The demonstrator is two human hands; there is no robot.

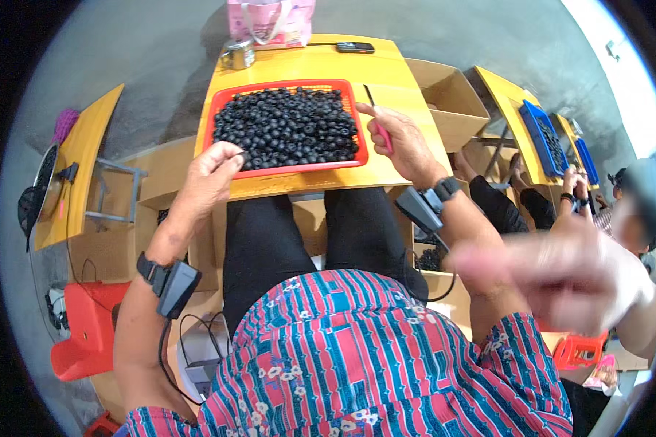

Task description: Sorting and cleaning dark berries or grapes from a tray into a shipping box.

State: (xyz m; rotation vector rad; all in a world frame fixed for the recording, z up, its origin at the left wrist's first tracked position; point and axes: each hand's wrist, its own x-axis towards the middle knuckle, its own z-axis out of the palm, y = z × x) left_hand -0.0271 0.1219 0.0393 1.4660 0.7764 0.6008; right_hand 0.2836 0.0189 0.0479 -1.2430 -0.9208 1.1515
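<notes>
Berries point(291, 124), dark, round and heaped almost to the rim, filled the red basket point(299, 169) on my yellow bench point(401, 80), as I saw it looking down from my head. The basket stood by the near edge, closer to the left edge than to the right.

My left hand point(215, 169) was at the basket's near left corner, thumb and forefinger pinched on a dark berry point(243, 156). My right hand point(402, 140) was over the bench just off the basket's right side, curled around a pink-handled tool point(384, 137); its thin dark end pointed toward the far edge, and the handle stuck out below my fingers. I wore a strapped box point(178, 288) on my left wrist and another device point(421, 210) on my right.

At the far left corner of the bench stood a shiny metal mug point(238, 54). Beside it, at the far edge, was a pink bag point(295, 25) with pale handles, and toward the far right corner lay a black device point(355, 47). Past the right edge stood an open cardboard box point(455, 124). Another person's arm point(561, 277), badly blurred, reached in from my right.
</notes>
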